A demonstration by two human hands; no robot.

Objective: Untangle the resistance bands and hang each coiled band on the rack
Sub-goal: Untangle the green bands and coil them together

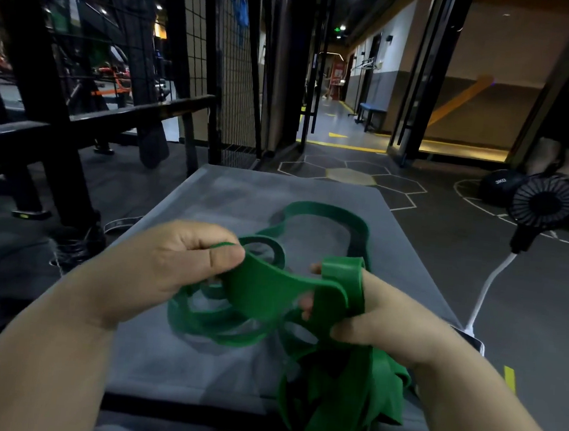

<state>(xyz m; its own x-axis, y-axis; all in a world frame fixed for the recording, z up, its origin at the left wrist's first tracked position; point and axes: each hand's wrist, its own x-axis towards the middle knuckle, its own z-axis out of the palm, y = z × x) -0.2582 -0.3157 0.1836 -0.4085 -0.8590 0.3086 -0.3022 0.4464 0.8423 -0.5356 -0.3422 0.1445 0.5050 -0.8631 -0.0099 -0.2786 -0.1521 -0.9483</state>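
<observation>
Green resistance bands (269, 296) stretch taut between my hands, left hand (182, 268) pinching one strap, right hand (380, 320) clutching the tangle above the grey counter (195, 355); pulling harder could tighten the knot.
</observation>
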